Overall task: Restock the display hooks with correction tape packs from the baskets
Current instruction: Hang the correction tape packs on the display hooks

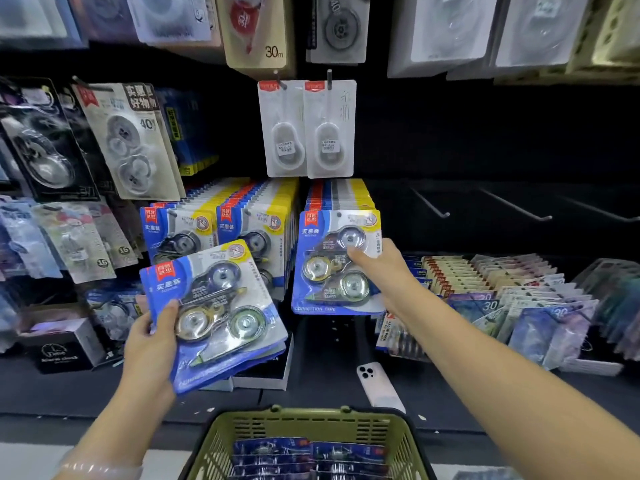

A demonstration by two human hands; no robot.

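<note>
Blue-and-yellow carded correction tape pack (pixel 337 261), three round dispensers under a clear blister, hanging upright at the front of a full display hook (pixel 339 215), pinched at its right edge by the right hand (pixel 375 268). Small stack of identical packs (pixel 216 313), tilted clockwise, gripped at the lower left corner by the left hand (pixel 150 341). More packs (pixel 310 457) lying flat in rows inside the olive-green basket (pixel 304 419). Two neighbouring hooks to the left crowded with the same packs (pixel 221 223).
</note>
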